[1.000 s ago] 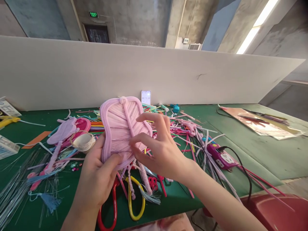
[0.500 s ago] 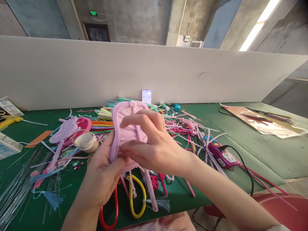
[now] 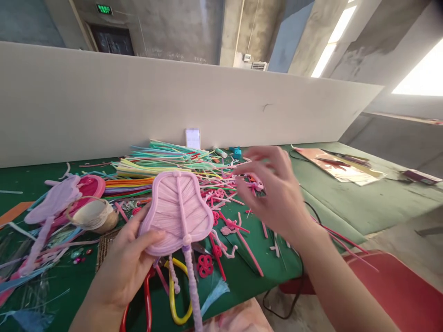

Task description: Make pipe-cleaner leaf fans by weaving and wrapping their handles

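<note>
My left hand (image 3: 119,263) grips a pale pink hand fan (image 3: 166,210) by its left edge, thumb on the front. The fan looks made of fuzzy pipe cleaners, with a raised centre rib and a twisted handle (image 3: 192,286) pointing down towards me. To the right, my right hand (image 3: 273,193) is in the air over the table, fingers curved and apart, with nothing visibly held. Partly behind that hand's fingertips is a pink tool (image 3: 256,183), its kind hard to make out. Below the fan lie pliers with red (image 3: 147,295) and yellow handles (image 3: 175,306), and a red flower (image 3: 205,266).
Bundles of coloured pipe cleaners (image 3: 162,157) fill the table's back, before a lit phone (image 3: 193,138) against the white partition (image 3: 104,101). At left are a small pot (image 3: 93,216) and another lilac fan (image 3: 55,198). A red stool (image 3: 387,286) stands at right.
My right hand has left the fan and moved right. The fan is lower and tilted so its whole front and handle show. The view has swung right.
</note>
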### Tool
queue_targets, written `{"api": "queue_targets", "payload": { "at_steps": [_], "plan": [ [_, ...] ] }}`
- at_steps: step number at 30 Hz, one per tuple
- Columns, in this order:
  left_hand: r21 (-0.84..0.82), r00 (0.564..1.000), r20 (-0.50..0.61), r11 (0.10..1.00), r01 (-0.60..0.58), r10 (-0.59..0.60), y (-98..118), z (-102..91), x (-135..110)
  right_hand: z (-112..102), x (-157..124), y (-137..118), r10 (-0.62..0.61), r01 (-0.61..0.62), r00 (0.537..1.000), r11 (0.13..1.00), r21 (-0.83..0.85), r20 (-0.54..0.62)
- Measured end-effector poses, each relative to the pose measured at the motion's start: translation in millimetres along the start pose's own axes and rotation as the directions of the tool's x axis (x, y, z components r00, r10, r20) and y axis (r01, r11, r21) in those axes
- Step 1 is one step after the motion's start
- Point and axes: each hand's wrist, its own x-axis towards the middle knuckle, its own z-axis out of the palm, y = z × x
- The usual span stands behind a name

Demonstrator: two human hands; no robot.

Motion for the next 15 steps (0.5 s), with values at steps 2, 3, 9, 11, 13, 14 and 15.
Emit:
{"api": "queue_targets", "payload": {
  "at_steps": [2, 3, 9, 11, 13, 14, 15],
  "plan": [
    [0.001, 0.997, -0.079, 1.0, 0.026, -0.026, -3.7, -5.4, 4.1, -14.9, -27.3, 19.9, 0.241, -0.228, 0.961, 0.968, -0.1, 0.136],
    [0.007, 0.992, -0.126, 1.0, 0.031, -0.03, -5.4, -7.1, 5.8, -20.3, -42.0, 26.8, 0.335, -0.306, 0.91, 0.94, -0.149, 0.244],
    [0.024, 0.948, -0.319, 1.0, 0.018, -0.01, -9.6, -13.1, 12.2, -18.0, -97.8, 14.7, 0.462, -0.521, 0.535, 0.839, -0.154, 0.707],
    [-0.004, 0.932, -0.363, 1.0, 0.005, -0.006, -7.0, -16.3, 12.3, -8.1, -97.6, -4.1, 0.432, -0.549, 0.52, 0.83, -0.099, 0.737],
    [-0.008, 0.918, -0.395, 0.999, -0.049, 0.042, -3.4, -20.6, 11.7, 4.0, -92.4, -24.2, 0.361, -0.57, 0.566, 0.821, 0.035, 0.741],
    [-0.001, 0.912, -0.404, 0.997, -0.079, 0.072, -1.7, -23.2, 11.4, 10.8, -89.2, -33.1, 0.301, -0.558, 0.599, 0.822, 0.117, 0.742],
    [0.008, 0.908, -0.408, 0.995, -0.103, 0.098, -0.1, -26.3, 11.0, 18.1, -85.9, -40.4, 0.215, -0.524, 0.628, 0.828, 0.202, 0.748]
  ]
}}
